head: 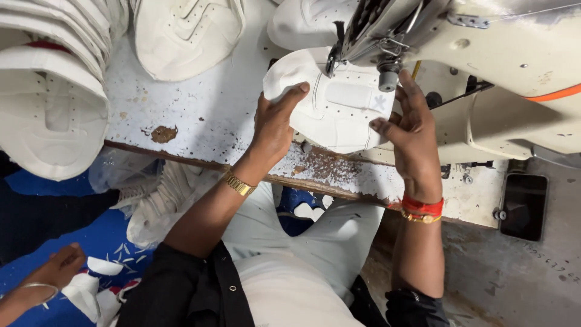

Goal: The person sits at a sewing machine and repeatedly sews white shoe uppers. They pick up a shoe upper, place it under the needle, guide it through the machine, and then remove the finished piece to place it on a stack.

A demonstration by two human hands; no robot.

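Nearest the camera, white trousers (pixel 290 266) and a dark sleeve are seen below the sewing machine (pixel 484 66), which is taken as landmark. Down and far to the left of the machine, another person's hand (pixel 57 266) with a thin bangle is seen over a blue floor cloth (pixel 91 236), small white cut pieces (pixel 91 284) lying just beside it. Below the machine, a gold wristband is worn on the left wrist and red threads with a gold bangle on the right wrist. The worn edge of the white table (pixel 200 109), its paint chipped, runs beneath and left of the machine. The left hand (pixel 275 124) is laid left of the machine's needle, thumb stretched over the white shoe upper (pixel 339 109), fingers tucked under it, so the piece is pinched at its left edge. The right hand (pixel 408 124) is set just below the needle, fingers spread, thumb pressing the upper's right edge; no closed grasp is seen. The upper lies flat on the table directly under the presser foot (pixel 387 79). Farther left of the machine, stacked white uppers (pixel 54 91) are piled, another (pixel 187 36) beyond
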